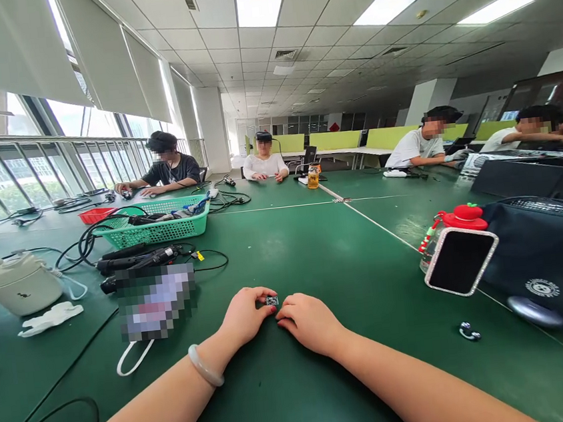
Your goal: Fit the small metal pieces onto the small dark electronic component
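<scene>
A small dark piece with pale markings [271,300], perhaps a tiny circuit board, is pinched between the thumb and fingers of my left hand [246,317]. It is too small to name for sure. Close beside it on the right, my right hand [309,322] has its fingers bent and closed toward the thumb. Whatever those fingertips may hold is hidden. Both hands rest low over the green table [280,386], their fingertips almost meeting. A pale bangle [206,366] circles my left wrist.
To the left are a green basket [157,224] of cables, a blurred-out phone [158,303] and a cream bottle [17,282]. At right stand a phone with a glittery rim [462,260], a red-lidded bottle [464,216] and a dark bag [542,257]. Several people sit around the table.
</scene>
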A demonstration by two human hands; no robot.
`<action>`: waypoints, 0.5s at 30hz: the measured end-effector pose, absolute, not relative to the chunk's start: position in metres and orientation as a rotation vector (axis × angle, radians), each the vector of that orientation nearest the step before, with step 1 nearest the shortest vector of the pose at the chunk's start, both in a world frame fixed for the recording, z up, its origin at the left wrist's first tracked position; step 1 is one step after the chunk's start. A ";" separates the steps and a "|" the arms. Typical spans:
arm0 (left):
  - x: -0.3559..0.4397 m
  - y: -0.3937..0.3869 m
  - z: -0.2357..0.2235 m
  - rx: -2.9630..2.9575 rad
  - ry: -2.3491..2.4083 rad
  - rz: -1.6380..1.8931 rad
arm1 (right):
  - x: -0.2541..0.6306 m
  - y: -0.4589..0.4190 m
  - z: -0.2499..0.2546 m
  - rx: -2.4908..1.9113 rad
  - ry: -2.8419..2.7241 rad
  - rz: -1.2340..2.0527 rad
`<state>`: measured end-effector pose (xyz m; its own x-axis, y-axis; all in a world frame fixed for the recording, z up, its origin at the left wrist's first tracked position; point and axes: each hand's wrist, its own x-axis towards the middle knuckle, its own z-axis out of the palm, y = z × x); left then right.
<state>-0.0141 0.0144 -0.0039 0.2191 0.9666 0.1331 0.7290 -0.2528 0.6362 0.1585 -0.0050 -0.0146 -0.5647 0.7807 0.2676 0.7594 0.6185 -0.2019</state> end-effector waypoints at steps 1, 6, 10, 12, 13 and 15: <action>-0.014 0.014 -0.004 2.060 1.561 0.721 | 0.158 -0.005 -0.014 -1.251 -2.512 0.095; -0.014 0.014 -0.004 2.066 1.551 0.719 | 0.161 -0.007 -0.010 -1.246 -2.488 0.141; -0.014 0.013 -0.003 2.072 1.557 0.712 | 0.172 -0.008 -0.005 -1.148 -2.493 0.187; -0.014 0.013 -0.002 2.075 1.567 0.710 | 0.182 -0.007 0.004 -1.108 -2.462 0.171; -0.014 0.013 -0.001 2.075 1.573 0.706 | 0.187 -0.006 0.011 -1.093 -2.412 0.158; -0.013 0.012 0.000 2.075 1.580 0.696 | 0.200 -0.006 0.030 -1.066 -2.284 0.115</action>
<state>-0.0133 0.0123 0.0002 0.2209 0.9670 0.1272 0.7465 -0.2516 0.6160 0.1997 -0.0064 0.0296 -0.4907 0.7206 0.4898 0.6675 0.6722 -0.3201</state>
